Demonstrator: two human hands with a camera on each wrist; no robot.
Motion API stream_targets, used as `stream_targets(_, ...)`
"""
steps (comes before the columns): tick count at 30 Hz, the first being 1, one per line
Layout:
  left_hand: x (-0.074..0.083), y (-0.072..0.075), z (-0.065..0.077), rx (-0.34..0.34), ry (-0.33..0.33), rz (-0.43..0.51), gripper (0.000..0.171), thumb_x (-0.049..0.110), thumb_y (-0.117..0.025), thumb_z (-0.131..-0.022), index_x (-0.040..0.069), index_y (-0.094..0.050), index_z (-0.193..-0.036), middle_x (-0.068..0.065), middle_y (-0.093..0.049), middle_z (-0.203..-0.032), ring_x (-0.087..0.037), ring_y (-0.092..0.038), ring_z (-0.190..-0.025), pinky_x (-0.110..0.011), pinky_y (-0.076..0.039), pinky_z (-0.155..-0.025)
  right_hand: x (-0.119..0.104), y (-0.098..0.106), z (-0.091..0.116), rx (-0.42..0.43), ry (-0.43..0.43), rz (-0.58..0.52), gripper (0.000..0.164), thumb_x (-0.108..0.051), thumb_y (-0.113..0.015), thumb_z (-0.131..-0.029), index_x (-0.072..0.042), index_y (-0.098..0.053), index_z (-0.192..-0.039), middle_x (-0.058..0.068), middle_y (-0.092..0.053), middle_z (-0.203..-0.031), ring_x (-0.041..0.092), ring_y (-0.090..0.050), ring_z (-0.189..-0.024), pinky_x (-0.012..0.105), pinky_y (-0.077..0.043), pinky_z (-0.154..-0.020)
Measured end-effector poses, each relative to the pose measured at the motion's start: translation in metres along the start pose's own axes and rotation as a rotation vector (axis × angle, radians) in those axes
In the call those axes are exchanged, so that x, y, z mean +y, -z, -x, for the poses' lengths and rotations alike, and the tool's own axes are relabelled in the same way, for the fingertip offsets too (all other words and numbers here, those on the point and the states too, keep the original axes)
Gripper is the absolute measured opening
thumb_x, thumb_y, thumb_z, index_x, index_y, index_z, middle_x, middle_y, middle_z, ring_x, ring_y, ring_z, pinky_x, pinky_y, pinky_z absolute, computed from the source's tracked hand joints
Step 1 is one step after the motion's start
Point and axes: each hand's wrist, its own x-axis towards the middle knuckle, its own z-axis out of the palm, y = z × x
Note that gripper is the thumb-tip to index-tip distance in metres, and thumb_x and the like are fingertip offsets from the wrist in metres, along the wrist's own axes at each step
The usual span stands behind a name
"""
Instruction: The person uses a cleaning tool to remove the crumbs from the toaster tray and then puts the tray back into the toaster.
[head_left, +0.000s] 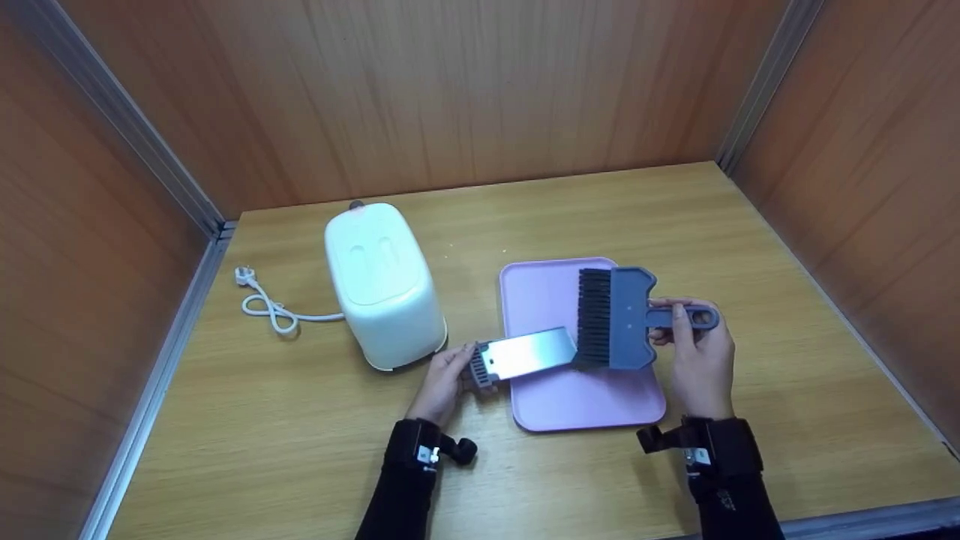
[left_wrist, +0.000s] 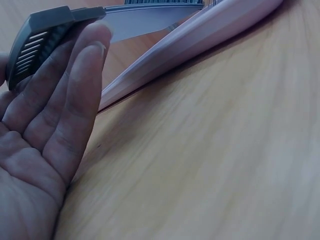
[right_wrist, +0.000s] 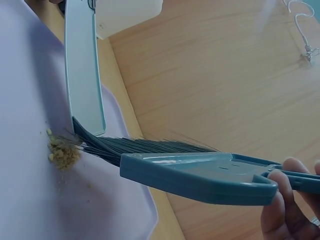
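In the head view my left hand (head_left: 439,386) pinches the dark slotted end of a narrow metal crumb tray (head_left: 529,354). My right hand (head_left: 703,367) grips the looped handle of a blue-grey brush (head_left: 630,319), thumb on top. The brush's dark bristles meet the crumb tray's free end, over a lilac tray (head_left: 589,409). From the right wrist, the bristles (right_wrist: 150,146) bend against that end, and a small heap of yellowish crumbs (right_wrist: 64,154) lies on the lilac tray just below. The left wrist view shows the slotted end (left_wrist: 37,45) between thumb and fingers.
A white toaster (head_left: 386,277) with a closed lid stands left of the lilac tray. Its white cord (head_left: 281,311) lies looped on the table, ending in a plug (head_left: 244,276). Wooden panels (head_left: 465,97) enclose the back and sides. A few specks lie behind the lilac tray.
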Motion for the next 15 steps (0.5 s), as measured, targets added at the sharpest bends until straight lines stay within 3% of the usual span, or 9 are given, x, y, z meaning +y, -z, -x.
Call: stream_targets(15, 0.0003, -0.0009, 0.0004, 0.006, 0.002, 0.001, 0.040, 0.029, -0.050, -0.104, -0.007, -0.063, -0.116, -0.012, -0.073, -0.093, -0.022, -0.071, -0.077, -0.037, -0.061, -0.068, -0.0017, 0.0008, -0.0023, 0.013, 0.022, 0.018, 0.031, -0.030, -0.047, -0.103, -0.006, -0.055, -0.120, 0.006, -0.069, -0.113, 0.024, -0.066, -0.083, 0.025, -0.058, -0.073)
